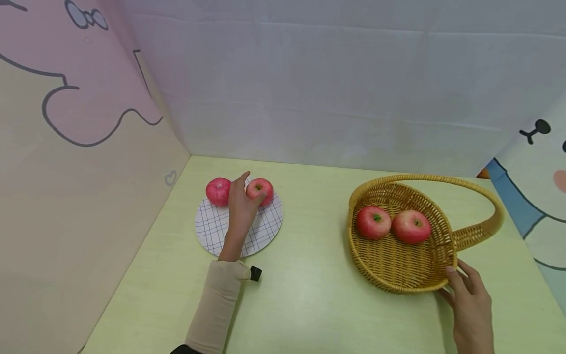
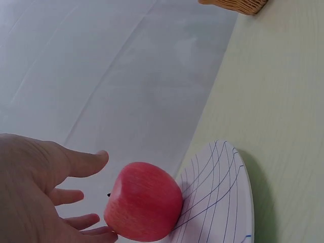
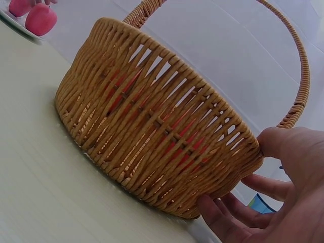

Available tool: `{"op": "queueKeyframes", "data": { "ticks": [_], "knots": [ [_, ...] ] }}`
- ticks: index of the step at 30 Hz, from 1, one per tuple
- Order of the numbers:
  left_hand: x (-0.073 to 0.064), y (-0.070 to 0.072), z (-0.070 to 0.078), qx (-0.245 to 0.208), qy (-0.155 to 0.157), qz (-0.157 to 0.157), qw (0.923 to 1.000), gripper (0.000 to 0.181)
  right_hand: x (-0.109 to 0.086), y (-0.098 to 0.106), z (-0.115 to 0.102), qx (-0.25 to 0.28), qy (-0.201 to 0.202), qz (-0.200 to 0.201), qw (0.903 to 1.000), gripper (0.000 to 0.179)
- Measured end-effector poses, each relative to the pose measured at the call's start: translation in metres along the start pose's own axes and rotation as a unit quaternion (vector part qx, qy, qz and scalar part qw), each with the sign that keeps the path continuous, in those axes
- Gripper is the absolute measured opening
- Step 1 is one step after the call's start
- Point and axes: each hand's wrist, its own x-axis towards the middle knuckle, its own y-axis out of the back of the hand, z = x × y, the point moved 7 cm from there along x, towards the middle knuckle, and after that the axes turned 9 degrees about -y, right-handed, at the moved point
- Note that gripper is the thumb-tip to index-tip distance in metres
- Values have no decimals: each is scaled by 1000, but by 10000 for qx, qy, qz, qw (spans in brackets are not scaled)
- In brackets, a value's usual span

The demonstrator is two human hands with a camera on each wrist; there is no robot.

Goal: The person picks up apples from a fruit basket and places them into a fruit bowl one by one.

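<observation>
Above a round white plate with blue grid lines (image 1: 210, 228), my left hand (image 1: 240, 206) reaches over a red apple (image 2: 147, 202). Its thumb and fingers are spread beside that apple; the left wrist view shows a gap at the thumb, while a lower fingertip is at the apple's side. A second red apple (image 1: 217, 191) sits left of the hand on the plate. My right hand (image 1: 474, 305) holds a woven basket (image 3: 152, 121) by its near right side, thumb at the rim and fingers lower on the wall. Two red apples (image 1: 373, 222) lie inside the basket.
The basket's tall arched handle (image 1: 442, 178) rises over its far right side. A pale table (image 1: 309, 275) lies beneath everything. A light cloth wall (image 1: 327, 98) stands behind, with printed panels (image 1: 84, 206) at left and right.
</observation>
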Motion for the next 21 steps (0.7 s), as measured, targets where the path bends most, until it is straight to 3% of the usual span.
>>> {"op": "queueKeyframes", "data": {
  "ticks": [9, 15, 21],
  "knots": [
    [-1, 5, 7, 39, -7, -33, 10000, 73, 1, 1, 1, 0, -2, 22, 10000, 63],
    [-2, 12, 21, -408, -233, -77, 9989, 68, -1, -2, 0, -5, -13, 3, 10000, 62],
    [-5, 10, 41, -1020, -554, -480, 9921, 66, 0, -1, -1, 130, 108, -44, 9998, 61]
  ]
}}
